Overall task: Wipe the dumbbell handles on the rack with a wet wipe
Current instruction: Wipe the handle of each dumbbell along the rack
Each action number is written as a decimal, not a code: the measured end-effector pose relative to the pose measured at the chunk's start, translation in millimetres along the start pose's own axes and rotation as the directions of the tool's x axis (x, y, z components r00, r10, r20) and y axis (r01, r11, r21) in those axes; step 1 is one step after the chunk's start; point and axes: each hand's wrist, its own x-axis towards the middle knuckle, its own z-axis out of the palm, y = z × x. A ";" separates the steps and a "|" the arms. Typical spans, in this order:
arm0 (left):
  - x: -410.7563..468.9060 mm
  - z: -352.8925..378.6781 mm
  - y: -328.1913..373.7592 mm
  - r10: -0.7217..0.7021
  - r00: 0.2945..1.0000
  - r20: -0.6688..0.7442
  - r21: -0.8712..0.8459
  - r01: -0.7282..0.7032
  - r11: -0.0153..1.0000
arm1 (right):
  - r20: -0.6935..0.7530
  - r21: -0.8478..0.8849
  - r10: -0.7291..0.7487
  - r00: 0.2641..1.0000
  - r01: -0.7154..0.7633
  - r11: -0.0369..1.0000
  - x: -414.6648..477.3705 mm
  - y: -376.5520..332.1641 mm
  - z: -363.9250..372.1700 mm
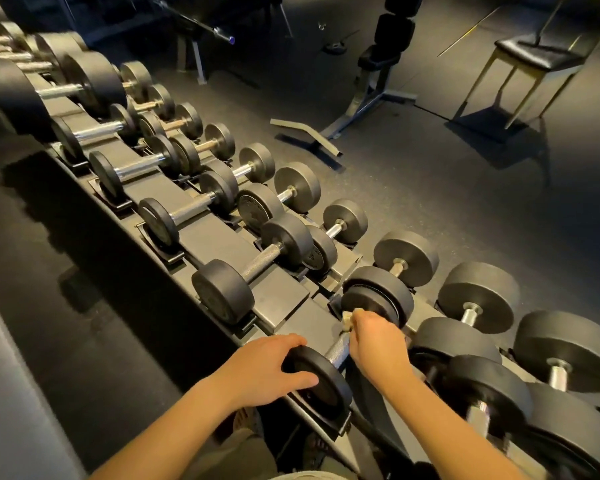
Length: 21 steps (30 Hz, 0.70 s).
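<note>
One wet wipe [349, 320], pinched in the right hand's [374, 341] grip, presses the handle [338, 351] of the nearest dumbbell [323, 379] on the rack [281, 303]; the left hand [264, 365] clasps its near end. Bunched so small, the wipe may miss some knurling.

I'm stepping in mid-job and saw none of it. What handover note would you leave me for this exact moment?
Left hand grips the near head of the nearest dumbbell, steadying it. Right hand holds the wet wipe round its handle, at the far end. Done: cannot tell which handles are wiped. Left: finish this handle, then the others on the rack.
</note>
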 end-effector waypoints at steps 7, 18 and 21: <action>20.1 -40.0 -18.8 0.036 0.986 0.163 0.072 -0.048 0.996 | 0.292 0.412 -0.170 0.941 0.037 0.910 -4.9 -14.3 1.9; 29.9 -132.9 -75.2 0.048 0.855 -0.517 0.016 -0.047 0.999 | 0.013 0.716 0.165 0.986 -0.125 0.687 44.8 -80.5 -26.7; 31.8 -142.3 -100.6 -0.101 0.903 -0.417 0.078 0.147 0.986 | -0.063 0.757 0.222 0.973 -0.098 0.646 62.8 -103.3 -28.8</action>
